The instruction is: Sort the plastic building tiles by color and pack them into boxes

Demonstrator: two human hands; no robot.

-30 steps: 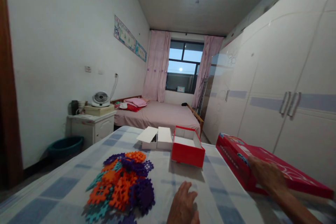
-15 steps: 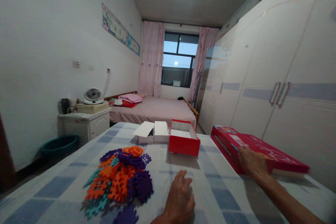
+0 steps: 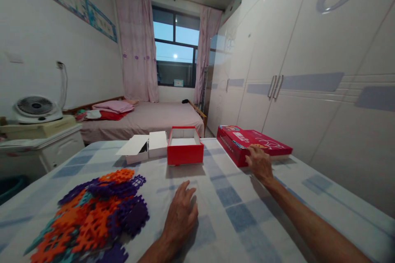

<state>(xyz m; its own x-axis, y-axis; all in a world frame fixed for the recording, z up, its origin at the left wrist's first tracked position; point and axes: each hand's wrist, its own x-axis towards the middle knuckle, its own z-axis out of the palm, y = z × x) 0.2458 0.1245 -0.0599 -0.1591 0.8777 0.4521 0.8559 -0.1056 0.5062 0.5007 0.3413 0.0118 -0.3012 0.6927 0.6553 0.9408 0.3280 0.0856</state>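
A flat red printed box (image 3: 237, 141) is found lying on the far right part of the table, to the right of an open red box. Its near edge is covered by the right hand (image 3: 260, 163), whose fingers are bent over the top by the front corner; whether the edge is clamped between thumb and fingers cannot be told. A pale strip is seen below the lid on the near right side.

The left hand (image 3: 182, 215) is held low over the middle of the table, its fingers slightly apart and curled, with nothing gripped. Contact with the cloth cannot be confirmed.

To its left, a heap of notched plastic pieces (image 3: 92, 218) is noted, in orange, purple and teal. Beyond the hand, the open red box (image 3: 185, 155) is set upright, its white interior exposed. Two white boxes (image 3: 158, 144) are placed beside it on the left, a flap being raised on the outer one. All are borne by a blue-and-white checked tablecloth (image 3: 212, 203).

Further out, a pink-covered bed (image 3: 160, 117) is positioned below a curtained window (image 3: 175, 55). The right side is occupied by a white wardrobe (image 3: 308, 115); at left, a fan (image 3: 35, 107) is stood above a white cabinet (image 3: 66, 148).
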